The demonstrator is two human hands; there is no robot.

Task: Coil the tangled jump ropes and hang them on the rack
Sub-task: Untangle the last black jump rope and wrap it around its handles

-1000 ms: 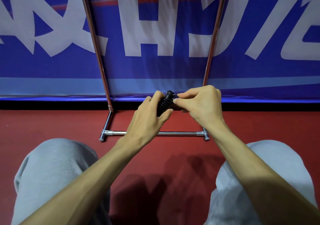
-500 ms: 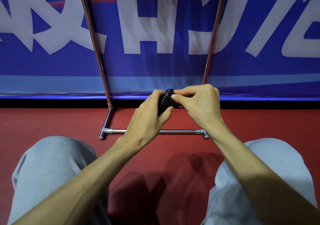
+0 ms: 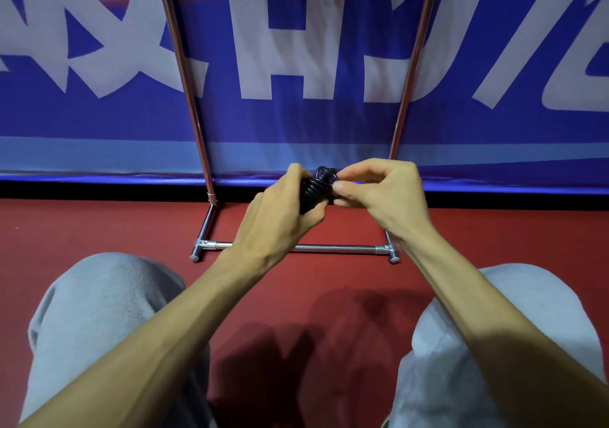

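Black tightly coiled jump rope bundle point(image 3: 312, 191) at frame centre, above base of chrome tube rack point(image 3: 329, 248). Left hand point(image 3: 280, 212) clenched round bundle; right hand point(image 3: 382, 197) pinches rope loop at top. Advice: hold coils firm, tuck end snug so bundle won't spring open before hanging.

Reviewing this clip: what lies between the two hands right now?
In the head view, a tightly wound black jump rope sits between them. The left hand grips it, and the right hand pinches at its side.
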